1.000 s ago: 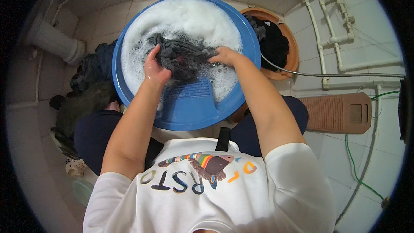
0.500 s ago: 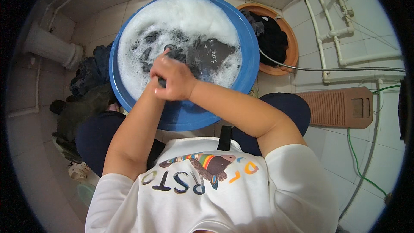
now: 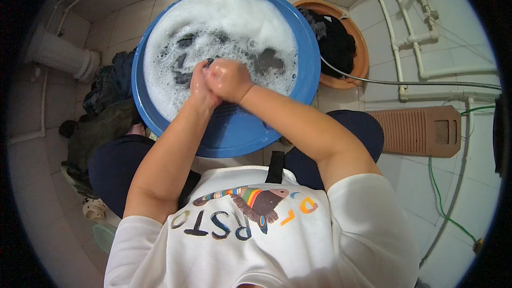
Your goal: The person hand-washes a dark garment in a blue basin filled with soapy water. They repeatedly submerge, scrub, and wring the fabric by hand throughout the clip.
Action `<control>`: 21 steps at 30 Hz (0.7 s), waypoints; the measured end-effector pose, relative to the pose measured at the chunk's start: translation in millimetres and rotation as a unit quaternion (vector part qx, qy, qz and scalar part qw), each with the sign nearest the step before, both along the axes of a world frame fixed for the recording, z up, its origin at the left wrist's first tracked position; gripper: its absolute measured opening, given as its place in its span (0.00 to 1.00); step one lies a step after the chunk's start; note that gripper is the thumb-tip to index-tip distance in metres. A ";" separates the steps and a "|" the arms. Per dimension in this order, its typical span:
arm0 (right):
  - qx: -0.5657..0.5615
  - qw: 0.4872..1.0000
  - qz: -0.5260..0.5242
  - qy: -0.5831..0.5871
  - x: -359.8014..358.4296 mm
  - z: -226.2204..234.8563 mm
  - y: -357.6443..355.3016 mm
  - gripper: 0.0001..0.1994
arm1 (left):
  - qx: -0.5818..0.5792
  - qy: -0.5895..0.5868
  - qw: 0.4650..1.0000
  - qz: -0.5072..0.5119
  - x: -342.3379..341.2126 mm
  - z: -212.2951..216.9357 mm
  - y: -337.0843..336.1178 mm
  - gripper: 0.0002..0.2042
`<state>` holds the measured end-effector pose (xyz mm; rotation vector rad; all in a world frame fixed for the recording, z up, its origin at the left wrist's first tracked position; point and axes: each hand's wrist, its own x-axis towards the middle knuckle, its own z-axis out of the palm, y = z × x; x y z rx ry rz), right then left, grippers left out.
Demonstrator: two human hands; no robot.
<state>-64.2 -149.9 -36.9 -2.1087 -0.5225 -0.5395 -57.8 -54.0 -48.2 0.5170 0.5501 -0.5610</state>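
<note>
A large blue tub (image 3: 224, 141) full of white suds (image 3: 224, 13) stands between my knees. Over its near half my left hand (image 3: 201, 86) and my right hand (image 3: 230, 79) are closed and pressed together. A bit of wet dark grey cloth (image 3: 209, 62) pokes out past the fingers of both hands; most of that piece is hidden by them. Beyond the hands, more dark grey cloth (image 3: 268, 61) shows through the foam. Ridges on the tub's near sloping wall are partly visible just below my wrists.
An orange basin (image 3: 364, 58) with black clothes (image 3: 336, 42) stands at the far right, a grey hose (image 3: 405, 82) crossing it. A brown washboard (image 3: 416, 132) lies to the right. Dark clothes (image 3: 101, 128) are heaped on the left. White pipes (image 3: 394, 26) run along the wall.
My right hand has drawn back and turned into a closed grip beside the left, which now shows more. Foam covers more of the dark cloth beyond them.
</note>
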 end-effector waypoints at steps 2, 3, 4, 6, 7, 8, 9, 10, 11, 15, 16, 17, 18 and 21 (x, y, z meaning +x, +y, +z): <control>-0.064 0.985 -0.099 0.124 23.3 -10.1 -22.3 0.12 | -0.005 0.034 0.999 0.031 3.2 7.7 -6.3 0.14; -0.100 0.972 -0.147 0.150 30.8 -4.7 -41.0 0.12 | -0.025 0.000 0.999 0.022 2.8 21.4 -8.9 0.15; -0.095 0.953 -0.190 0.215 42.5 -18.5 -63.8 0.14 | -0.045 -0.034 0.998 0.011 3.1 29.3 -11.4 0.15; -0.130 0.914 -0.241 0.300 50.5 -19.4 -94.6 0.25 | -0.024 -0.042 0.998 0.043 15.6 23.9 -3.8 0.17; -0.153 0.895 -0.210 0.363 54.0 -23.4 -106.1 0.27 | -0.014 -0.046 0.997 0.059 23.0 19.0 2.8 0.17; -0.174 0.872 -0.178 0.423 57.5 -31.4 -116.3 0.30 | 0.008 -0.053 0.994 0.091 28.7 8.9 13.5 0.17; -0.193 0.861 -0.136 0.450 56.6 -53.0 -128.0 0.32 | -0.049 -0.051 0.992 0.101 32.6 -1.3 22.9 0.18; -0.213 0.849 -0.090 0.475 59.1 -68.9 -134.1 0.33 | -0.104 -0.050 0.987 0.112 35.1 -8.2 32.2 0.18; -0.302 0.751 -0.012 0.587 75.3 -62.9 -136.3 0.33 | -0.115 -0.076 0.984 0.114 33.2 -5.8 35.9 0.20; -0.147 0.849 -0.193 0.469 61.7 -52.3 -117.1 0.28 | -0.149 -0.110 0.981 0.054 22.2 0.5 32.6 0.25; -0.069 0.872 -0.193 0.445 60.0 -38.2 -102.2 0.27 | -0.159 -0.101 0.981 0.044 20.2 0.8 32.3 0.27; 0.008 0.887 -0.196 0.418 57.7 -31.1 -87.7 0.26 | -0.172 -0.091 0.980 0.031 16.1 5.1 25.4 0.28; 0.028 0.935 -0.156 0.317 56.6 -39.8 -76.4 0.23 | -0.186 -0.081 0.979 0.019 13.8 8.0 21.2 0.29; 0.147 0.984 -0.018 0.099 36.0 -30.5 -16.0 0.15 | -0.153 -0.055 0.987 -0.022 18.3 -3.6 15.0 0.29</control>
